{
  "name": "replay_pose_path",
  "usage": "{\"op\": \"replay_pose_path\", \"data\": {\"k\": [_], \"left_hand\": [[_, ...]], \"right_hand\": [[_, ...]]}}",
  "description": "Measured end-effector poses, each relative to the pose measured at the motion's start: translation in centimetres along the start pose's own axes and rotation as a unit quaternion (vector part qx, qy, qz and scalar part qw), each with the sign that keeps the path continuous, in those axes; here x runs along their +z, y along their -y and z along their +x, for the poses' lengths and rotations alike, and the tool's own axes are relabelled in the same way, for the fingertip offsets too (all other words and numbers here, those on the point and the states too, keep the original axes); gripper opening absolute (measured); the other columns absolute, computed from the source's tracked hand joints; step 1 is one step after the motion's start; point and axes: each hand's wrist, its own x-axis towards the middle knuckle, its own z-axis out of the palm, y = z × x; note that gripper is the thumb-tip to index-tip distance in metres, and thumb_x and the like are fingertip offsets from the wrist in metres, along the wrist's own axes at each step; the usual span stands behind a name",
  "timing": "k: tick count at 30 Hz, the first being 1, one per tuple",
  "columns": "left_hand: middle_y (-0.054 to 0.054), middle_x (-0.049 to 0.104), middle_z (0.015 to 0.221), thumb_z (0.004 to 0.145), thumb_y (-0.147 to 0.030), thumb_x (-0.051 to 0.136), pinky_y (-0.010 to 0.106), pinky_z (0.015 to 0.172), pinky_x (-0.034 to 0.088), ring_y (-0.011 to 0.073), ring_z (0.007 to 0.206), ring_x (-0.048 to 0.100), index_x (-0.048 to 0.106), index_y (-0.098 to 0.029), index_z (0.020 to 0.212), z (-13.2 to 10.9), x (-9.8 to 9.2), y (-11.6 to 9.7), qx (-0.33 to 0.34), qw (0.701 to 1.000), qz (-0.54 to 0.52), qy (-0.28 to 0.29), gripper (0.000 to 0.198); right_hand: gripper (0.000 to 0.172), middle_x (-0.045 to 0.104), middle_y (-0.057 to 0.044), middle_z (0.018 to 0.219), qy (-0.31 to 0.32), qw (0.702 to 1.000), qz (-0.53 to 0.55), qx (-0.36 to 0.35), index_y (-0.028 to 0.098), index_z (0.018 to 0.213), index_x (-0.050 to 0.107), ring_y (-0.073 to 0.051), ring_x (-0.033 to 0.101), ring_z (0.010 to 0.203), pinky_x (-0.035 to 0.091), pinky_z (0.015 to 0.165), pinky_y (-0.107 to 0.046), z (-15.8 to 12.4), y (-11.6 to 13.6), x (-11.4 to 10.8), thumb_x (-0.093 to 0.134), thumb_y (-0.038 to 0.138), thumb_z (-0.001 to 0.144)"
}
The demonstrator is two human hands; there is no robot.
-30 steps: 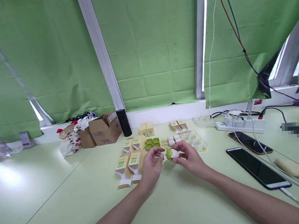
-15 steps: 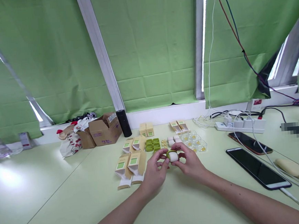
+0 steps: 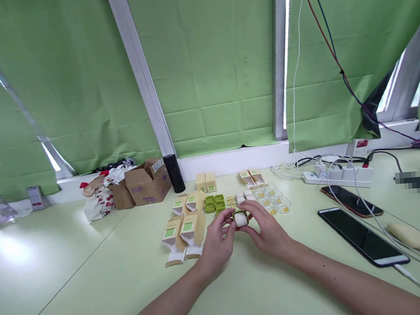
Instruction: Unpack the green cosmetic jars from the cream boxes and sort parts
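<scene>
A small green square case (image 3: 240, 211) is held between both of my hands above the table. A white block (image 3: 240, 219) sits inside it, its face toward me and the green rim framing it. My left hand (image 3: 217, 240) grips the case's left side between thumb and fingers. On the opposite side, the fingertips of my right hand (image 3: 268, 228) close on the case. Just beyond lie several green cases (image 3: 214, 204), small yellow pieces (image 3: 230, 200), white blocks (image 3: 248, 195) and clear domed covers (image 3: 277, 200).
Several open cardboard boxes (image 3: 183, 231) lie left of my hands. Closed boxes (image 3: 205, 182) and open ones (image 3: 252, 178) stand farther back. At right are phones (image 3: 362, 235), cables and a power strip (image 3: 338, 176). A brown carton (image 3: 147, 183) and a black cylinder (image 3: 174, 174) stand back left.
The white block, which stuck out of the green case, now sits deeper inside it. The case has turned its open face toward me and shifted slightly left.
</scene>
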Motion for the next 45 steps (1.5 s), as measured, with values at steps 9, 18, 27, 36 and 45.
{"op": "replay_pose_path", "data": {"k": [9, 18, 27, 36, 45], "left_hand": [[0.012, 0.07, 0.118, 0.098, -0.039, 0.059, 0.039, 0.093, 0.06, 0.0219, 0.105, 0.068, 0.062, -0.019, 0.127, 0.1, 0.0, -0.2, 0.001, 1.0, 0.031, -0.002, 0.035], [0.012, 0.07, 0.115, 0.098, -0.041, 0.058, 0.04, 0.092, 0.06, 0.0223, 0.103, 0.068, 0.063, -0.018, 0.125, 0.0, 0.0, -0.8, -0.005, 0.998, 0.058, -0.011, 0.036], [0.014, 0.07, 0.118, 0.1, -0.038, 0.054, 0.04, 0.09, 0.06, 0.0225, 0.1, 0.07, 0.063, -0.018, 0.127, -0.1, 0.0, -0.1, 0.009, 0.996, 0.089, -0.013, 0.035], [0.009, 0.074, 0.109, 0.097, -0.025, 0.05, 0.036, 0.088, 0.057, 0.0206, 0.093, 0.069, 0.068, -0.021, 0.122, 0.2, 0.2, -0.4, 0.006, 0.989, 0.143, -0.027, 0.03], [0.005, 0.075, 0.096, 0.09, -0.02, 0.053, 0.032, 0.077, 0.053, 0.0199, 0.081, 0.068, 0.07, -0.021, 0.106, 0.6, 0.6, -1.2, -0.021, 0.987, 0.153, -0.034, 0.024]], "right_hand": [[0.037, 0.061, -0.016, 0.128, 0.016, 0.986, -0.158, -0.05, 0.025, 0.139, 0.055, -0.025, 0.069, 0.099, 0.061, 0.078, -0.04, 0.3, 0.5, -0.3, 0.053, 0.026, 0.102], [0.035, 0.065, -0.015, 0.117, 0.025, 0.987, -0.147, -0.053, 0.024, 0.137, 0.056, -0.024, 0.067, 0.089, 0.057, 0.071, -0.037, 0.4, 0.8, -0.3, 0.05, 0.025, 0.103], [0.034, 0.062, -0.017, 0.123, 0.046, 0.985, -0.153, -0.065, 0.021, 0.137, 0.049, -0.027, 0.068, 0.099, 0.06, 0.075, -0.039, 0.1, 0.2, 0.2, 0.048, 0.022, 0.103], [0.034, 0.061, -0.019, 0.124, 0.056, 0.978, -0.191, -0.068, 0.019, 0.136, 0.047, -0.029, 0.068, 0.1, 0.061, 0.073, -0.041, 0.4, 0.4, 0.6, 0.043, 0.018, 0.102], [0.031, 0.06, -0.018, 0.12, 0.078, 0.977, -0.193, -0.045, 0.018, 0.129, 0.048, -0.026, 0.067, 0.088, 0.058, 0.063, -0.038, 0.5, 0.5, 0.8, 0.04, 0.015, 0.099]]}}
